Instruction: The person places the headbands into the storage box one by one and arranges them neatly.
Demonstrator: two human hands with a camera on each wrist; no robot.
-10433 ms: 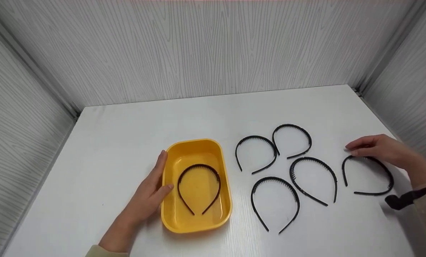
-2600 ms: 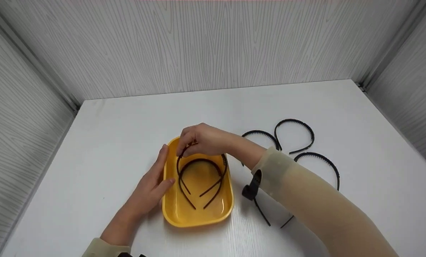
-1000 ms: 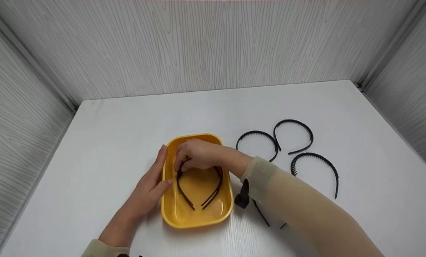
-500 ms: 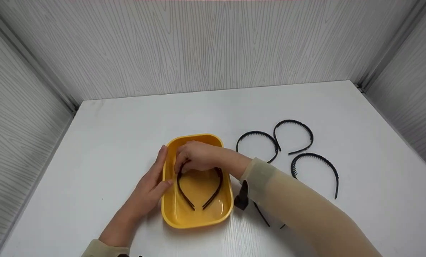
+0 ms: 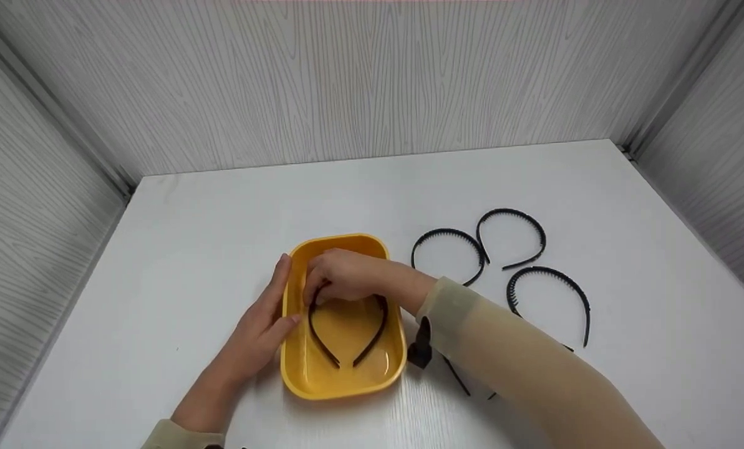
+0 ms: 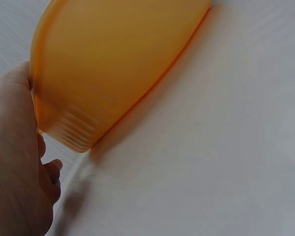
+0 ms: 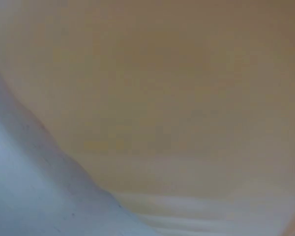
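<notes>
In the head view my left hand point(image 5: 256, 333) grips the left side of a yellow plastic tray point(image 5: 328, 394), thumb over the rim and fingers along the outside wall. My right hand point(image 5: 347, 274) reaches inside the tray and pinches the top of black toothed headbands point(image 5: 373, 343). Two headbands lie stacked there, their ends nearly lined up; the hand hides their arches. The left wrist view shows the tray's outer wall point(image 6: 118, 64) beside the left hand. Only blurred tray wall point(image 7: 187, 108) and part of the hand appear in the right wrist view.
Right of the tray, more black headbands lie on the white table: a near-left one point(image 5: 448, 231), a far one point(image 5: 512, 211) and a right one point(image 5: 549, 270). Another headband point(image 5: 458, 376) is mostly under the right forearm. Grey wood-grain panels point(image 5: 372, 81) enclose the table.
My right hand has brought the far-right headband into the tray and lowered it onto the one there; the two, crossed earlier, now align. My left hand stays on the tray.
</notes>
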